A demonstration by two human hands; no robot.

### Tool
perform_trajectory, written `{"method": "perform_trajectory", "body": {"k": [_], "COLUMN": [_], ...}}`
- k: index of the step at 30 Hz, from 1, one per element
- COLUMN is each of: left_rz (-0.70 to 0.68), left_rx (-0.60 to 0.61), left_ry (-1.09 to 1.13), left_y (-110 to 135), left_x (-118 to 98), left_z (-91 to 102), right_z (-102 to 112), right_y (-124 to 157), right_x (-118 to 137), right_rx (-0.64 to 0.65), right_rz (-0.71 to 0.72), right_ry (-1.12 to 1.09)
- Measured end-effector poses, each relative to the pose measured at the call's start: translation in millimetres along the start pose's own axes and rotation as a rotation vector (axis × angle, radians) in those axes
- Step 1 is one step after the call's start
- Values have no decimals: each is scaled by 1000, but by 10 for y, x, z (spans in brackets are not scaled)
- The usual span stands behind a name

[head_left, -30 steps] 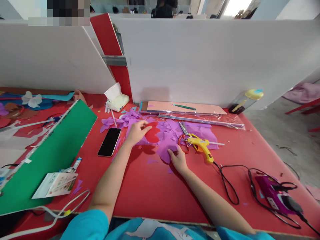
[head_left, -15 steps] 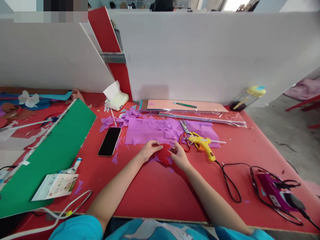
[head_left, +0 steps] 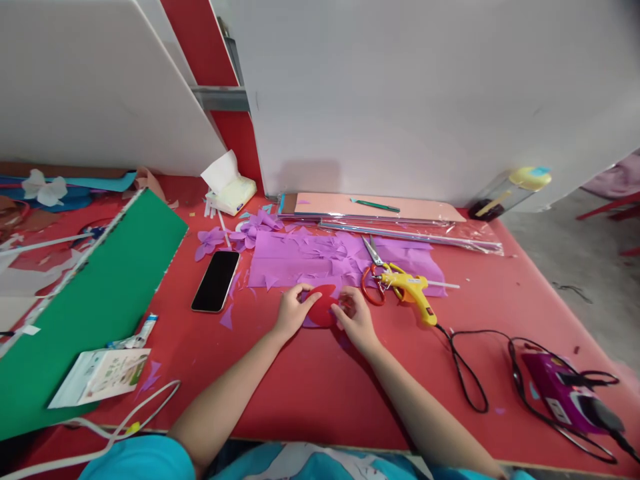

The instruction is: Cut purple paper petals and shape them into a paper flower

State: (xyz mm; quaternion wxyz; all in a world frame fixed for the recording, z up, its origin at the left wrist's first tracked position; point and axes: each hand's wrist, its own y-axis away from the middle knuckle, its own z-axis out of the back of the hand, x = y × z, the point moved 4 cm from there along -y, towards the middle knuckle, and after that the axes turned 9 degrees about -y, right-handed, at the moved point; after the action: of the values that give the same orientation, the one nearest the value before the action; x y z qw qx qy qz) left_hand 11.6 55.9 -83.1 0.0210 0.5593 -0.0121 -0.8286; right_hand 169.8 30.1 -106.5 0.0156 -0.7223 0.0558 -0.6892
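Observation:
Between my hands is a rounded red cut-out (head_left: 323,308), thin like paper or felt, with a bit of purple showing under its lower edge. My left hand (head_left: 293,312) pinches its left side, thumb on top. On its right side, the thumb of my right hand (head_left: 356,321) presses the edge, with the fingers curled behind. Just beyond lies a purple sheet (head_left: 280,257) strewn with cut scraps. Scissors (head_left: 373,252) with red and yellow handles rest on its right part, and a yellow glue gun (head_left: 413,290) holding a white glue stick overlaps them.
A phone (head_left: 216,281) lies left of my hands, near purple fabric-like flowers (head_left: 257,228) and a tissue pack (head_left: 233,193). A green board (head_left: 100,287) slants at left. Cords run to a purple power box (head_left: 560,393) at right. A yellow-lidded bottle (head_left: 510,193) stands at the back.
The red cut-out has turned and shows more of its face, shifted slightly left. My hands have changed their hold around it. The view has tipped downward.

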Motion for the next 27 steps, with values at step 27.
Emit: {"method": "perform_trajectory", "body": {"k": [27], "left_rz": [65], "left_rx": [107], "left_ry": [163], "left_y": [-26], "left_x": [195], "left_z": [-90], "right_z": [149], "right_y": [-9], "right_x": [254], "right_rx": [15], "right_rz": [227], "right_ry": [-7]}}
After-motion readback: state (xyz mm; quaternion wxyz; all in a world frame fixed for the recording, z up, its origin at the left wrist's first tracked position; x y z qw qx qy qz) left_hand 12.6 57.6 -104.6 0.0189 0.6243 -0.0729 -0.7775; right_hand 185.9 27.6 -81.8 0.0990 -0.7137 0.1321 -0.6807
